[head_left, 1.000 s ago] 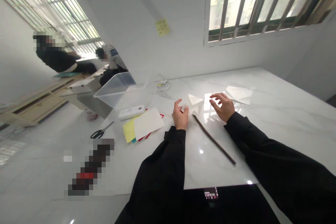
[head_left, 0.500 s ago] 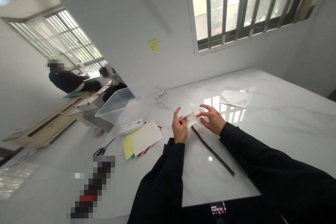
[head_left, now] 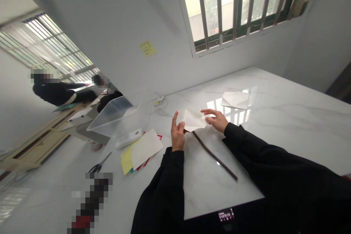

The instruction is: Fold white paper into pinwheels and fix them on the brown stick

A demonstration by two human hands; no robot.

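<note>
My left hand (head_left: 178, 137) grips the left edge of a creased cream-white sheet of paper (head_left: 193, 120), thumb on top and index finger raised. At the paper's right edge, my right hand (head_left: 218, 120) pinches it between thumb and fingers. A long, slightly bent dark brown stick (head_left: 216, 157) lies on the table below, its upper end hidden under the paper. A small reddish patch shows beneath the paper by my left thumb; what it is I cannot make out.
Left of my hands lie stacked coloured papers (head_left: 142, 151), a white device (head_left: 128, 139) and scissors (head_left: 98, 164). A clear plastic bin (head_left: 109, 117) stands behind them. More white paper (head_left: 235, 100) lies far right on the marble-patterned table (head_left: 287, 117). Two people sit at the far left.
The paper now spreads flatter and wider between my hands, with its crumpled folds less bunched. My view has turned a little to the right, so the surroundings shift left.
</note>
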